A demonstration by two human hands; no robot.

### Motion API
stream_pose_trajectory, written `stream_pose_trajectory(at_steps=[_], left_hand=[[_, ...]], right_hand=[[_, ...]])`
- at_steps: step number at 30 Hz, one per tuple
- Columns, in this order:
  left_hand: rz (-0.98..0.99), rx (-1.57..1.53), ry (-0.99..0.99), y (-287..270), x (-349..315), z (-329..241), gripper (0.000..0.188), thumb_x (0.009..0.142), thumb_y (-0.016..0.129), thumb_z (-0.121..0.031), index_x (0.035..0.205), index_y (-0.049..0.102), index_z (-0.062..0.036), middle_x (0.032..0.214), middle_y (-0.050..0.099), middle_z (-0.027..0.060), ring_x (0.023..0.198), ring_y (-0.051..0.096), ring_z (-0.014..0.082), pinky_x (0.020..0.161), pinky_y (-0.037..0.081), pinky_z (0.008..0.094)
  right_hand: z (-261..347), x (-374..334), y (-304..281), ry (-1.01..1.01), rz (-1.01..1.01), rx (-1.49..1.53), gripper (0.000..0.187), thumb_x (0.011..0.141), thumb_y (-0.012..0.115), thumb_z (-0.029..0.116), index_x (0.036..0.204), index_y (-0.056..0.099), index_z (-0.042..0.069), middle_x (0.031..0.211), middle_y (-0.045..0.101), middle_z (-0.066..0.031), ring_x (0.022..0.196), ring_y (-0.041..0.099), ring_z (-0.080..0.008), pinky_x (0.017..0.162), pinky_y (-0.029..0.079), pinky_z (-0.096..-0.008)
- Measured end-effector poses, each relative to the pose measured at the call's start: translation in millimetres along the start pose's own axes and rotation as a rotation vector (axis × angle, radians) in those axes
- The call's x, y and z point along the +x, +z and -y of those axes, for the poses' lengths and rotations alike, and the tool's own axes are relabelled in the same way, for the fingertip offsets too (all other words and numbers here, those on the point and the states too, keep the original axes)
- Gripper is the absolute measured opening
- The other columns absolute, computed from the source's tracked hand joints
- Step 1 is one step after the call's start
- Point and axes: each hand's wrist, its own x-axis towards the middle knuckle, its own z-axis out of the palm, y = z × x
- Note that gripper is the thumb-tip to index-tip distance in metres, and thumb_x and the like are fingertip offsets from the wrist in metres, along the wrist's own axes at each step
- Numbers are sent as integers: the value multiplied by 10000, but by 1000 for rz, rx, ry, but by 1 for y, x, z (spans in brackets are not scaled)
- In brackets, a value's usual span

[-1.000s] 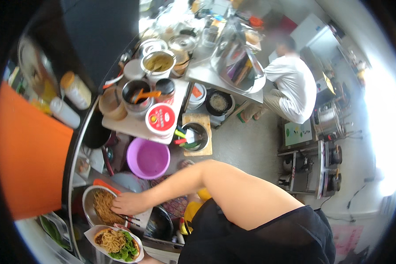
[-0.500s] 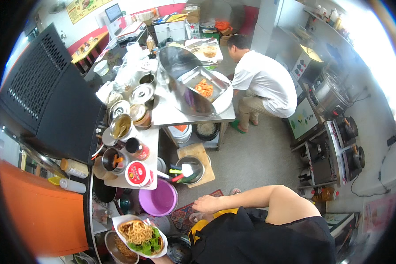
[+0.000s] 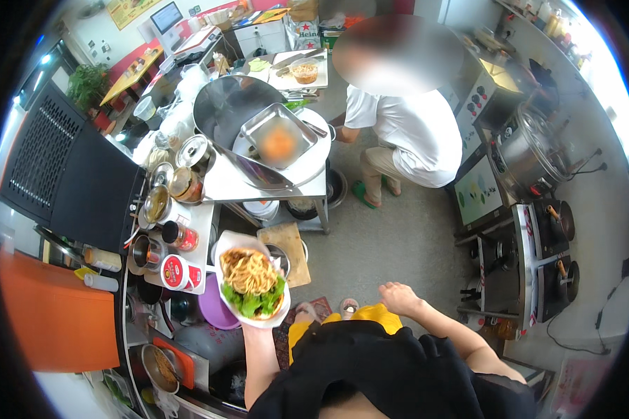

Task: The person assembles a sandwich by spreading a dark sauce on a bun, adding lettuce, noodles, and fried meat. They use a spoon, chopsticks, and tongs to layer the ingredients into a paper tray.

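A white paper food tray (image 3: 225, 244) rests on my left hand (image 3: 258, 334), which supports it from beneath; most of the fingers are hidden by it. Heaped in the tray are pale brown noodles (image 3: 248, 271) beside green lettuce (image 3: 257, 304), with a browned edge of other food under them. My right hand (image 3: 398, 300) hangs apart from everything, in front of my yellow-and-black clothing. Its fingers are curled in, and nothing shows in them.
A person in a white shirt (image 3: 423, 140) crouches beside the steel table. On it stand a metal tray (image 3: 248, 129) and a large curved metal sheet (image 3: 223, 98). Jars and pots line the left counter. A purple bucket (image 3: 215, 311) and wooden board (image 3: 297, 262) are low down; burners (image 3: 562, 216) stand right.
My left hand has carried the food tray up and right, away from the pan of noodles. My right hand has moved right. The view has shifted, and the crouching person now reaches toward the table.
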Motion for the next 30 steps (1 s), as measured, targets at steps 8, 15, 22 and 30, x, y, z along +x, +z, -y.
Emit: stream_pose_trajectory(at_steps=[8,15,22,30], left_hand=[[-3,114,-128,16,88,42,681,893,452,-546,1416,385,-114,1383,500,122,1270,465,293,1063,376,449],[62,754,-24,56,184,52,615,882,526,-541,1335,501,-126,1278,593,111,1181,550,299,1025,427,463],[32,29,-80,48,275,34,628,915,483,-542,1375,467,-114,1332,557,128,1210,537,325,1066,382,509],[-84,81,13,43,342,19,675,932,405,-561,1421,414,-96,1401,484,164,1276,460,381,1073,366,540]], right_hand=[[-59,-14,-14,149,-14,147,319,872,604,249,1047,596,-18,1028,649,-221,960,652,-376,846,526,-441],[-112,49,-60,132,-39,146,302,855,618,262,984,609,-11,962,662,-215,924,659,-376,813,533,-454],[-158,160,-149,62,-58,90,295,853,627,253,995,592,-4,949,660,-219,902,654,-389,796,528,-462],[-197,265,-210,-36,-45,59,284,861,621,252,1016,589,16,966,645,-207,928,647,-378,805,521,-471]])
